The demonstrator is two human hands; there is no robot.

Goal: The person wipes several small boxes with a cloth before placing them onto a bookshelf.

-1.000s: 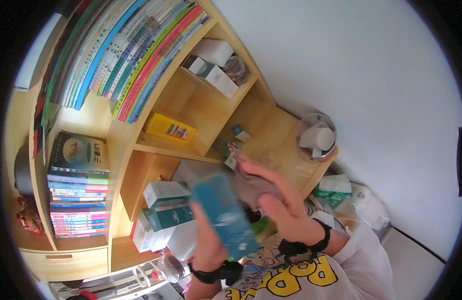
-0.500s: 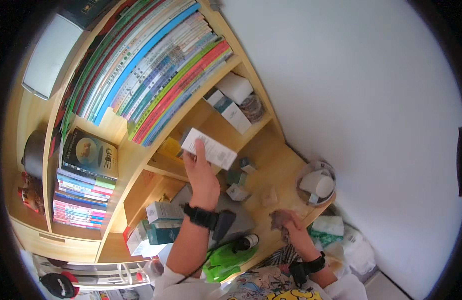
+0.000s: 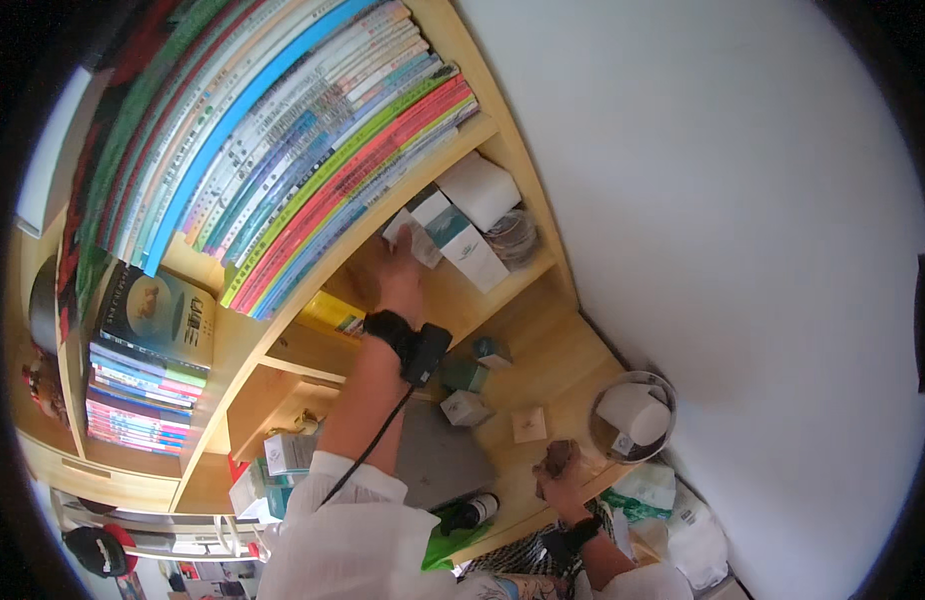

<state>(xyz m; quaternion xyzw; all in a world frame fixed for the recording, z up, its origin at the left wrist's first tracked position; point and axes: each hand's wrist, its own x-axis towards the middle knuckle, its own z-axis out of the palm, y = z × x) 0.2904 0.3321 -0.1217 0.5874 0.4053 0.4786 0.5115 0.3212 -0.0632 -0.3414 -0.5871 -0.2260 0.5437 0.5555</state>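
My left hand reaches into the small shelf compartment, closed on a white box. The box stands against a white and green carton there; whether the two touch I cannot tell. Over the desk's front edge, my right hand is closed around a crumpled greyish-brown cloth. Close to that hand lies a small pale square box. Black straps circle both wrists, with a cable running down the left forearm.
Rows of books fill the upper shelf. On the desk are small boxes, a grey laptop, a dark bottle and a clear bin holding a white roll. A yellow box lies left of my forearm. A white wall rises at right.
My left hand has carried the white box up and away into the shelf compartment. My right hand, still holding the cloth, has shifted slightly lower. The view has tilted.
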